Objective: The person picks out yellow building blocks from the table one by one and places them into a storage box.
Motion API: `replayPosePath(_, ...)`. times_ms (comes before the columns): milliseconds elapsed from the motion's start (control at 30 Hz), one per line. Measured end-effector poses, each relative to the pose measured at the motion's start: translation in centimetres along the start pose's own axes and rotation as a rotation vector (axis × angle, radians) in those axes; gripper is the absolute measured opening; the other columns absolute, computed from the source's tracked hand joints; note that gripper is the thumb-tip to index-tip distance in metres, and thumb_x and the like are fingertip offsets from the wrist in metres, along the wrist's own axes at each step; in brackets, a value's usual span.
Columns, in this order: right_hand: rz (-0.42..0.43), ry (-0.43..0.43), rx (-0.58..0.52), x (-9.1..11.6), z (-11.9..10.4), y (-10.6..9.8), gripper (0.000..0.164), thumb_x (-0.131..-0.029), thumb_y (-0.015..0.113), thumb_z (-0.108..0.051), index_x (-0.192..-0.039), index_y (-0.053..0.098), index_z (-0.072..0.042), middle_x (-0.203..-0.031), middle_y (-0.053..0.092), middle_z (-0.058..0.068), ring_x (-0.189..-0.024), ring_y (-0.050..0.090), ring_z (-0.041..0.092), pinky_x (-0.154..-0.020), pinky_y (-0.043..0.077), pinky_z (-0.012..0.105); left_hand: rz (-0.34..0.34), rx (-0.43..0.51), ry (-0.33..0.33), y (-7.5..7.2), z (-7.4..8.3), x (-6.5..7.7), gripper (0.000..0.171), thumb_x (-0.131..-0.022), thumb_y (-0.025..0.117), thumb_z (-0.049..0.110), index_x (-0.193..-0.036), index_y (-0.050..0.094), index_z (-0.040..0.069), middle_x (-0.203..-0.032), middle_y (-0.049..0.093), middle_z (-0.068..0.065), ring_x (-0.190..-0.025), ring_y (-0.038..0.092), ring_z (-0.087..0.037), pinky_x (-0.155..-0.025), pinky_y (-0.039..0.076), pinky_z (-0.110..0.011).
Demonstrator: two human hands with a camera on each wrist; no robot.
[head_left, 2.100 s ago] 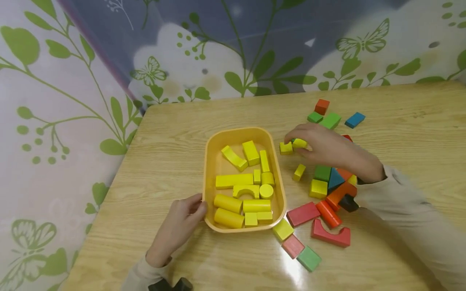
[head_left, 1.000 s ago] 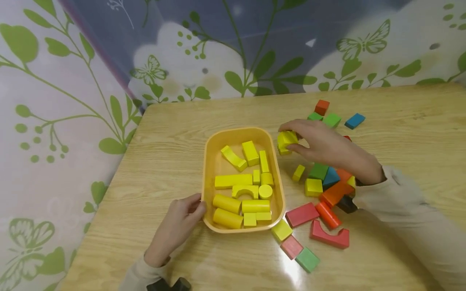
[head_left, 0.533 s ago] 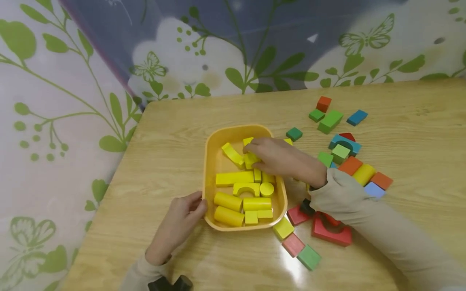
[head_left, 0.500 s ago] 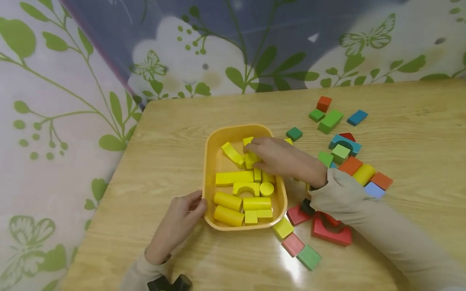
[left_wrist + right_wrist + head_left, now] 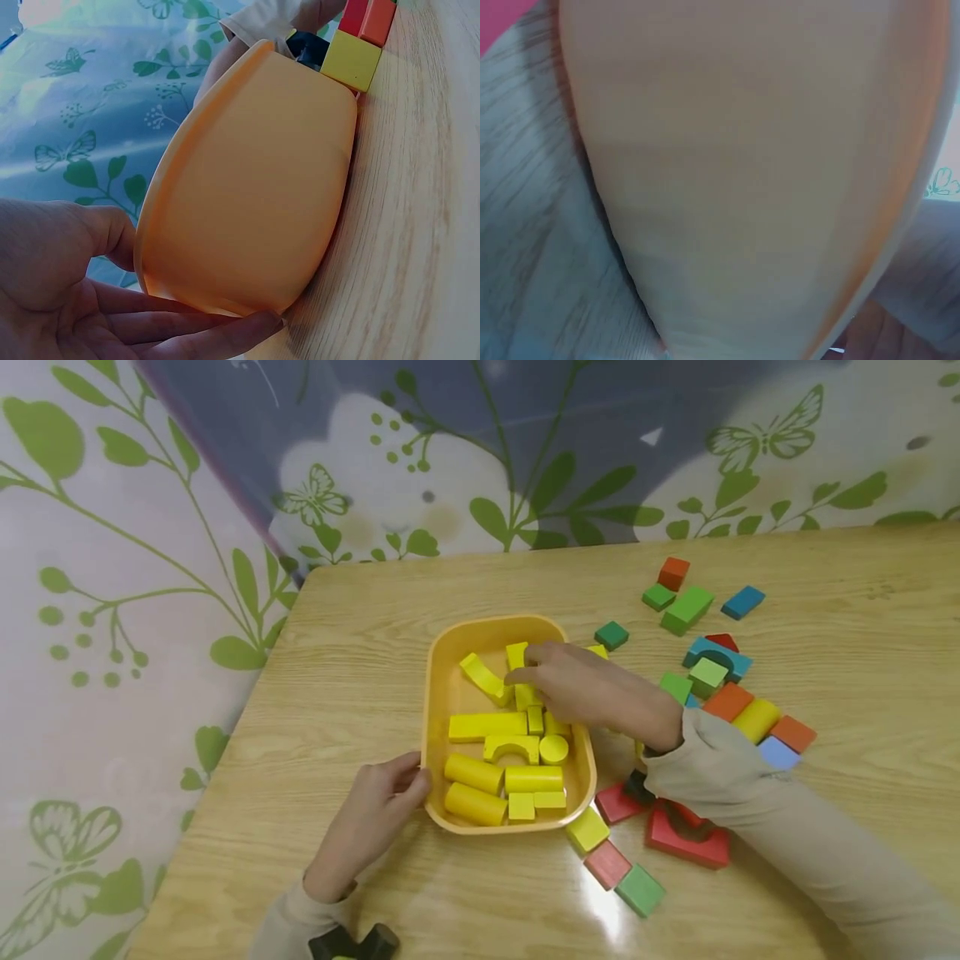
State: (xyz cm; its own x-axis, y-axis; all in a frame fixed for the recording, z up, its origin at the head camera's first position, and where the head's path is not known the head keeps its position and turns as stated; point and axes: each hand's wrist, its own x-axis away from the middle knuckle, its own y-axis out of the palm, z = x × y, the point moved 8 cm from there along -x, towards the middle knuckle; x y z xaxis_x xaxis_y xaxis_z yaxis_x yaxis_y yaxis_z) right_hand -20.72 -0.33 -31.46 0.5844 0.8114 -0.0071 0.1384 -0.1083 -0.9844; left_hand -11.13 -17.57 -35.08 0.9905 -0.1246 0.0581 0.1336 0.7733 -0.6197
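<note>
The block under inspection is a small yellow block (image 5: 527,697), which lies inside the orange-yellow tray (image 5: 441,693), toward its right side and close to the curved yellow block (image 5: 482,675). The right hand (image 5: 577,685) reaches over the tray's right rim with its fingers at this block. The thumb is hidden, and from my remote post I cannot tell whether the fingers grip the block or merely touch it; the right wrist view, filled by the tray's outer wall, does not settle it.

The left hand (image 5: 371,806) holds the tray at its left side: the left wrist view shows the thumb at the rim and the fingers along the outside of the wall.

Every block I can make out in the tray is yellow, among them a long bar (image 5: 487,727), an arch (image 5: 512,747) and lying cylinders. Outside, on the wooden table (image 5: 360,635), I note a yellow cube (image 5: 587,831) just beside the near right corner, a yellow cylinder (image 5: 756,720) among orange blocks, and red, green and blue blocks farther out.

I judge the step in hand to be setting the yellow block down among the others. In my assessment, the next move calls for loosening any grip and lifting clear over the rim without disturbing neighbouring blocks, the left hand steadying the tray.
</note>
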Motion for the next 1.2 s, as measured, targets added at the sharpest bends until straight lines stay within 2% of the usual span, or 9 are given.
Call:
replayPosePath(100,-0.020,0.001,0.012,0.1,-0.1,0.2,0.047,-0.083,0.057,0.015,-0.117,0.070,-0.013,-0.101,0.056,0.013,-0.083,0.050,0.025,-0.073,0.051,0.033,-0.003,0.006,0.000,0.0,0.0,0.0,0.026,-0.093,0.050,0.004,-0.110,0.068,-0.001,-0.095,0.073,-0.012,-0.090,0.069,-0.017,-0.076,0.058,-0.028)
replayPosePath(333,-0.032,-0.003,0.042,0.1,-0.1,0.4,0.042,-0.082,0.060,0.013,-0.111,0.073,-0.015,-0.089,0.050,0.007,-0.080,0.045,0.024,-0.071,0.045,0.033,-0.012,0.006,-0.006,0.1,0.0,-0.1,0.025,-0.093,0.050,0.004,-0.110,0.068,-0.001,-0.096,0.073,-0.012,-0.090,0.069,-0.016,-0.076,0.058,-0.027)
replayPosePath(433,0.016,-0.024,0.021,0.4,-0.1,-0.3,0.039,-0.084,0.060,0.013,-0.111,0.072,-0.012,-0.092,0.053,0.009,-0.081,0.047,0.024,-0.071,0.048,0.033,-0.009,0.003,-0.011,0.1,0.1,0.0,0.025,-0.093,0.050,0.004,-0.109,0.068,-0.001,-0.096,0.073,-0.012,-0.090,0.069,-0.016,-0.075,0.058,-0.028)
replayPosePath(533,0.133,-0.059,-0.025,1.1,0.5,-1.9,0.036,-0.084,0.057,0.015,-0.108,0.071,-0.007,-0.098,0.057,0.013,-0.086,0.053,0.028,-0.074,0.052,0.036,-0.007,0.005,-0.018,0.0,0.0,0.0,0.026,-0.093,0.050,0.004,-0.112,0.068,-0.002,-0.096,0.073,-0.012,-0.091,0.069,-0.017,-0.076,0.058,-0.028)
replayPosePath(633,0.246,-0.082,-0.069,2.7,1.8,-3.9,0.035,-0.083,0.054,0.019,-0.106,0.071,-0.003,-0.099,0.059,0.015,-0.088,0.057,0.029,-0.075,0.054,0.038,-0.009,0.010,-0.020,0.0,0.0,0.1,0.028,-0.094,0.049,0.004,-0.115,0.066,-0.002,-0.098,0.072,-0.013,-0.092,0.069,-0.018,-0.078,0.058,-0.029)
replayPosePath(700,0.259,-0.056,-0.088,4.2,3.1,-4.7,0.033,-0.084,0.054,0.020,-0.104,0.070,-0.001,-0.097,0.060,0.015,-0.085,0.058,0.028,-0.072,0.055,0.038,-0.011,0.013,-0.017,0.0,0.0,0.1,0.029,-0.094,0.049,0.005,-0.116,0.066,-0.002,-0.098,0.072,-0.013,-0.093,0.069,-0.018,-0.078,0.058,-0.029)
replayPosePath(900,0.100,0.148,-0.103,9.1,7.0,-3.4,0.025,-0.087,0.060,0.011,-0.104,0.070,-0.005,-0.101,0.063,0.011,-0.084,0.059,0.024,-0.070,0.056,0.038,-0.021,0.027,-0.008,0.3,0.1,-0.1,0.028,-0.094,0.049,0.005,-0.115,0.067,-0.001,-0.101,0.072,-0.012,-0.092,0.069,-0.017,-0.078,0.058,-0.029)
replayPosePath(967,0.065,0.160,-0.106,10.7,7.8,-2.4,0.024,-0.085,0.064,0.007,-0.105,0.070,-0.006,-0.104,0.063,0.010,-0.089,0.059,0.026,-0.073,0.056,0.040,-0.027,0.030,-0.003,0.4,0.2,-0.2,0.028,-0.095,0.049,0.005,-0.116,0.067,-0.001,-0.102,0.072,-0.013,-0.093,0.069,-0.018,-0.078,0.058,-0.029)
replayPosePath(1200,0.119,0.159,-0.045,15.4,9.8,-2.0,0.031,-0.075,0.072,0.011,-0.100,0.069,-0.007,-0.106,0.061,0.011,-0.098,0.057,0.033,-0.081,0.054,0.050,-0.036,0.031,-0.005,0.3,0.3,0.0,0.027,-0.096,0.048,0.006,-0.115,0.066,-0.001,-0.104,0.071,-0.013,-0.094,0.068,-0.018,-0.078,0.059,-0.030)
